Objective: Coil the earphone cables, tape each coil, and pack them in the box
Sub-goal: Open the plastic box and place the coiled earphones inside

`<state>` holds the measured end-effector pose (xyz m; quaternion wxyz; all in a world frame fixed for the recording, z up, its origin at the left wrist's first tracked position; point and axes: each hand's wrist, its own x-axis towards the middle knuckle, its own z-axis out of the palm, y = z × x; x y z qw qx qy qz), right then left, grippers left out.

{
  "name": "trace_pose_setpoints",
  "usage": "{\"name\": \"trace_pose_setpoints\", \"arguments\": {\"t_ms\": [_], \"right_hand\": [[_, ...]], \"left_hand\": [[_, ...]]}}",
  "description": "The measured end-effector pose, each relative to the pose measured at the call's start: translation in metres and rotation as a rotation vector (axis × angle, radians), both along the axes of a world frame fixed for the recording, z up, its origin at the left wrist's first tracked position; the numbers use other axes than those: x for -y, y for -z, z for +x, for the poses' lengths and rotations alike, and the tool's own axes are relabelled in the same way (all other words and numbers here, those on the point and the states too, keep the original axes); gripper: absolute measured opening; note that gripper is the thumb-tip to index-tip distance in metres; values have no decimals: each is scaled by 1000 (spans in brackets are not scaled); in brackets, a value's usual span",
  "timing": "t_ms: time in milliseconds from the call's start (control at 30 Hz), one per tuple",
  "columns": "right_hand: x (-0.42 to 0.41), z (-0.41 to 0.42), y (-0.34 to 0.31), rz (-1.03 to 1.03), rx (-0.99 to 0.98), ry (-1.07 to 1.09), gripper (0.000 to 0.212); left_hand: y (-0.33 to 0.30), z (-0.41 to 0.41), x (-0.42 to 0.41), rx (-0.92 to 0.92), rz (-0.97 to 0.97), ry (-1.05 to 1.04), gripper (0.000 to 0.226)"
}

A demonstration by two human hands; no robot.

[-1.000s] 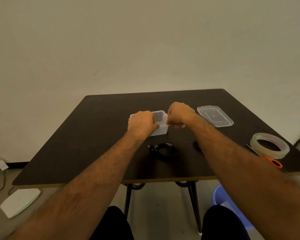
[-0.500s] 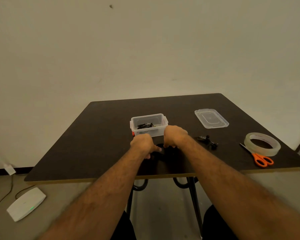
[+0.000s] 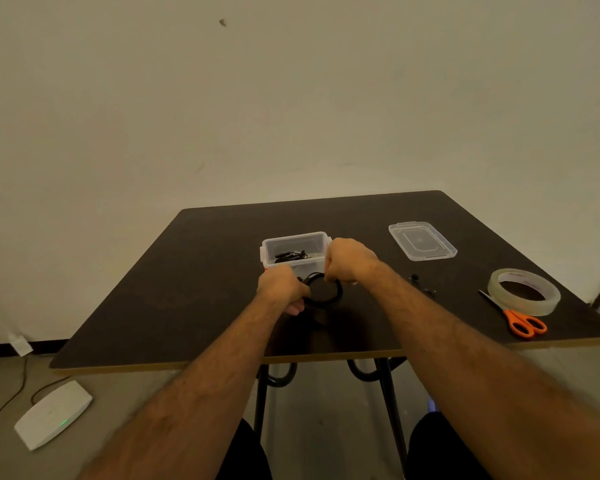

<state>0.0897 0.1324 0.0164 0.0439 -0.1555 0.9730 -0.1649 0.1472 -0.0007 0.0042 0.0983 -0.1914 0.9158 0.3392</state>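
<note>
Cable coil point(image 3: 323, 292), centre frame before the box point(image 3: 293, 251), gripped by left hand point(image 3: 283, 289) and right hand point(image 3: 349, 261); likely light, limp, springy, best pinched across all loops.

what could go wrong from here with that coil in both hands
1. The coil is held by both hands, left and right, with no tape visible on it; easing either grip may let it spring open.
2. The tape and scissors lie far right, so fetching them probably leaves one hand holding the coil.
</note>
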Motion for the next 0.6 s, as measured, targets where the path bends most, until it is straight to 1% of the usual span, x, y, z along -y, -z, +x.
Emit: {"name": "trace_pose_setpoints", "arguments": {"t_ms": [200, 267, 400, 600], "right_hand": [[2, -5, -35, -20, -65, -25, 10], [4, -10, -50, -22, -95, -25, 10], [13, -23, -77, -51, -117, -27, 11], [30, -44, -114, -42, -141, -33, 15]], "left_hand": [[-27, -11, 9, -141, 14, -1, 25], [-41, -17, 13, -166, 21, -4, 22], [-68, -31, 22, -203, 20, -4, 21], [-97, -56, 35, -224, 48, 3, 19]]}}
